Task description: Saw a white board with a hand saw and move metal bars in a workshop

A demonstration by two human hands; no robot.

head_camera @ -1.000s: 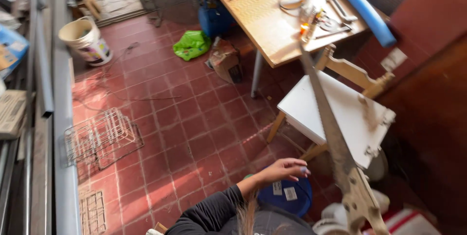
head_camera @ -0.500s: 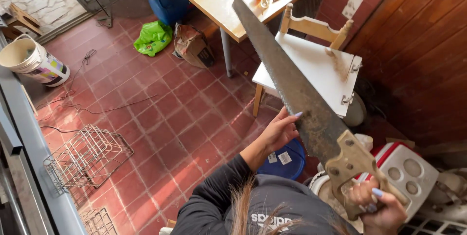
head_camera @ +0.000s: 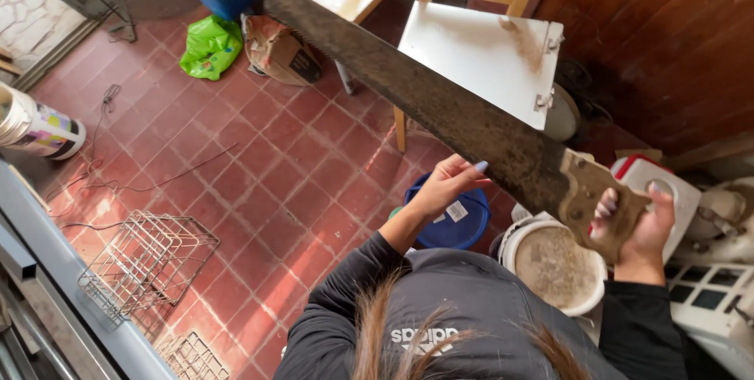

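One hand saw (head_camera: 440, 105), two wire racks (head_camera: 145, 262), two buckets (head_camera: 35, 124), one chair (head_camera: 479, 50).

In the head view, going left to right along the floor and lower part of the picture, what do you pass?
Painted white bucket → wire metal crate → left hand → blue round tub → white pail of powder → right hand gripping the rusty handsaw.

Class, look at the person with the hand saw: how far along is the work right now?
Done: the hand saw is picked up, right hand gripping its wooden handle. In hand: the left hand reaches up beside the blade. Left: no cutting shows; the blade is in the air, touching no workpiece above the white chair.
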